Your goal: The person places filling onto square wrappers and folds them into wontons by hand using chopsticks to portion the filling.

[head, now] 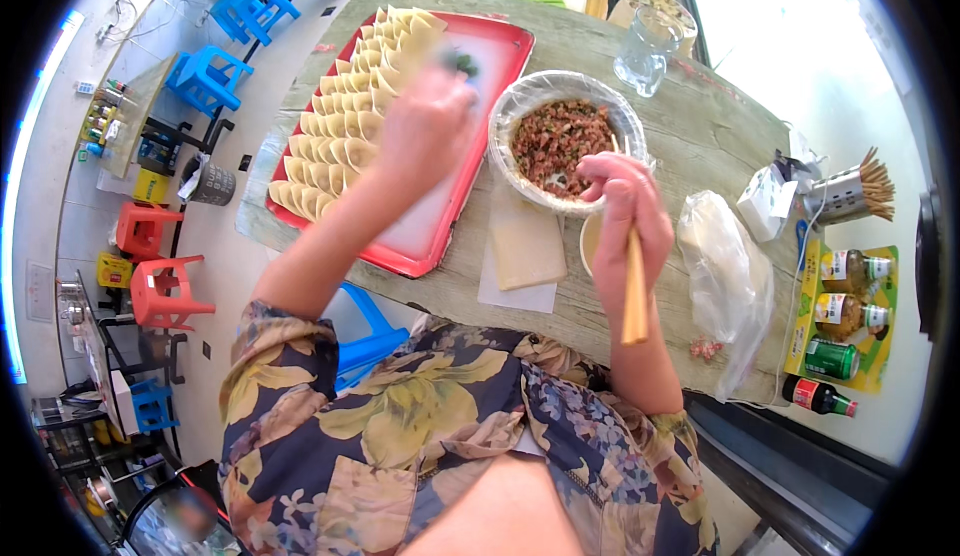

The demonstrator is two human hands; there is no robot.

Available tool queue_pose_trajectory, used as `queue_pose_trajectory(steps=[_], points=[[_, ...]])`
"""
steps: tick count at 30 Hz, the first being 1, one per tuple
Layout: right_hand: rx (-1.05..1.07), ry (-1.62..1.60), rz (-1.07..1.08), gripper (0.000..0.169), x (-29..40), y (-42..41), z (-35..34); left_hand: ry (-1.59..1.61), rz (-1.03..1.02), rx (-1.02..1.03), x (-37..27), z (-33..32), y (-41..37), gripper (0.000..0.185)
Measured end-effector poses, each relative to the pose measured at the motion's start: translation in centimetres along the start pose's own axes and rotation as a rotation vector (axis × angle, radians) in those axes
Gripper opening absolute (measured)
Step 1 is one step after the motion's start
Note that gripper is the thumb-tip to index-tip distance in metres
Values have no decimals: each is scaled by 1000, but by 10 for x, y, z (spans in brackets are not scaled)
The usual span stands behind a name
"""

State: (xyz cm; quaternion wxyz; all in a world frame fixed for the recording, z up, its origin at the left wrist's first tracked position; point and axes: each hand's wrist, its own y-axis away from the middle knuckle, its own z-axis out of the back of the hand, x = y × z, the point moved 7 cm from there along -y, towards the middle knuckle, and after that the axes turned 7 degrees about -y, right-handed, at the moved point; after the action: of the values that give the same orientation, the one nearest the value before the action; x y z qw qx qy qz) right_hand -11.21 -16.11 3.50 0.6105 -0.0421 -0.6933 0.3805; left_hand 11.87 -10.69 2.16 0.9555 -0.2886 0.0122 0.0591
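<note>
Over the red-rimmed tray [491, 181] my left hand [431, 124] reaches to the upper part, beside rows of folded dough wrappers [337, 128]. Its fingertips are blurred, so whether they hold a piece is unclear. A small dark green thing [466, 66] shows just past them. My right hand [634, 207] grips wooden chopsticks [634, 293], their thin ends at the near right side of a plastic-lined bowl [501, 124]. Minced meat filling [555, 135] with green bits lies in that bowl. Below it is a stack of flat dough wrappers [529, 248] on white paper [517, 295].
A pale round container [589, 244] is partly hidden by my right hand. To the right lie a clear plastic bag [724, 271], a metal holder of chopsticks [844, 192] and a tissue pack [765, 199]. A clear pitcher [646, 53] stands at the far side. Blue stools [206, 79] stand left.
</note>
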Motion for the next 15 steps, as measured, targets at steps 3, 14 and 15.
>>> queue_pose_trajectory(steps=[3, 14, 15], points=[[-101, -119, -55, 27, -7, 0, 13, 130, -16, 175, -52, -2, 48, 24], [-66, -93, -44, 25, -3, 4, 3, 213, 120, 100, -98, -25, 96, 15], [-45, -57, -45, 25, 1, 5, 2, 172, 110, 116, -100, -33, 95, 14]])
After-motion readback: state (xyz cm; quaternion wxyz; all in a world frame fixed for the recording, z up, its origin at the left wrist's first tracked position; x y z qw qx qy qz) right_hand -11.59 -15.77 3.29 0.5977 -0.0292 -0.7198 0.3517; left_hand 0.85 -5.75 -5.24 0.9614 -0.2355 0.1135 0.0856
